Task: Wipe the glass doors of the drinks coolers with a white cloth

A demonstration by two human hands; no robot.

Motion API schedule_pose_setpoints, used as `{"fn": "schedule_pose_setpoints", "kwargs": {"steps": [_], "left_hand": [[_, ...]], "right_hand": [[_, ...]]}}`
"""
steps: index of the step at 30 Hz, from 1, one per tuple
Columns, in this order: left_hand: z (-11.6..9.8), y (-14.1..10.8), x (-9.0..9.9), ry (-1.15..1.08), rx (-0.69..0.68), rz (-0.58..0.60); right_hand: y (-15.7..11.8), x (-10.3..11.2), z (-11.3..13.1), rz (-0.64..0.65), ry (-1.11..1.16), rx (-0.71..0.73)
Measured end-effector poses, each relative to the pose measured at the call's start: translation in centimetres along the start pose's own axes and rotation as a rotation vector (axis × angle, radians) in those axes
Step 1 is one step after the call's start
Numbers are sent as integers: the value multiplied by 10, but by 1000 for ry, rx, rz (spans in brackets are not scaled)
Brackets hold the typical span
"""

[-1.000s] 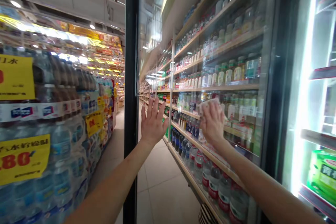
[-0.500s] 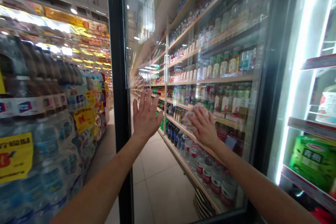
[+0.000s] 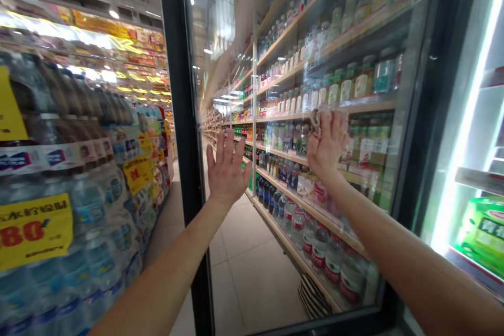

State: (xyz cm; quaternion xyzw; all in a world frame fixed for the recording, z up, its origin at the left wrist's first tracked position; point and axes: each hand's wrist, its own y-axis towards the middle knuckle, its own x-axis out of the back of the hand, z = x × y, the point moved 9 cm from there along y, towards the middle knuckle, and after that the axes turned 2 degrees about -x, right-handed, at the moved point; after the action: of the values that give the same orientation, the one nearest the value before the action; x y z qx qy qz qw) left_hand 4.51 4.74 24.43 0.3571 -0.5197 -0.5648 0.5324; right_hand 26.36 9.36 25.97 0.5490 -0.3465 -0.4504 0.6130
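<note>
Head view: against the clear, black-framed glass door (image 3: 275, 252) in a shop aisle, we spread our left hand's (image 3: 228, 170) fingers; our right hand (image 3: 327, 142) presses a crumpled pale cloth (image 3: 316, 123), fingers slightly apart.

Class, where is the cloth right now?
In the head view, the cloth is under the right hand, against the glass door, right of the picture's centre and of the left hand.

Right fingers (image 3: 336, 125) and cloth (image 3: 315, 124) higher on glass (image 3: 246, 273)

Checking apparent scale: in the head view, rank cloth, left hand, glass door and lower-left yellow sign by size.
1. Glass door
2. Yellow sign, cut off by the edge
3. Left hand
4. Cloth, partly hidden
</note>
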Motion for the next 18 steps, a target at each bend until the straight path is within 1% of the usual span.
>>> {"fn": "schedule_pose_setpoints", "kwargs": {"steps": [1,3,4,5,6,7,9,10,11,12,14,15,16,17,18], "left_hand": [[0,0,0,8,-5,-7],[-1,-1,1,16,-18,-20],[-1,-1,2,17,-24,-25],[-1,-1,2,17,-30,-28],[-1,-2,2,17,-35,-31],[-1,-2,2,19,-38,-32],[-1,-3,2,28,-41,-37],[-1,-3,2,36,-43,-43],[-1,-3,2,44,-47,-47],[-2,-4,2,52,-50,-53],[-2,-4,2,58,-56,-61],[-2,-4,2,57,-57,-61],[-2,-4,2,54,-56,-60],[-2,-4,2,50,-53,-59],[-2,-4,2,44,-50,-58]], "right_hand": [[1,-4,17,47,14,122],[-11,-13,56,193,46,481],[-18,-16,66,246,52,612],[-20,-17,66,261,46,654],[-13,-15,56,230,29,590],[-1,-12,36,164,5,437],[16,1,-10,2,-32,72],[18,5,-25,-44,-40,-30],[17,5,-30,-44,-41,-39],[14,1,-25,6,-34,48],[0,-11,-2,165,-4,353],[-7,-13,3,209,8,447],[-7,-13,1,202,11,445],[-2,-9,-10,145,1,352],[4,-3,-25,61,-16,199]]}}
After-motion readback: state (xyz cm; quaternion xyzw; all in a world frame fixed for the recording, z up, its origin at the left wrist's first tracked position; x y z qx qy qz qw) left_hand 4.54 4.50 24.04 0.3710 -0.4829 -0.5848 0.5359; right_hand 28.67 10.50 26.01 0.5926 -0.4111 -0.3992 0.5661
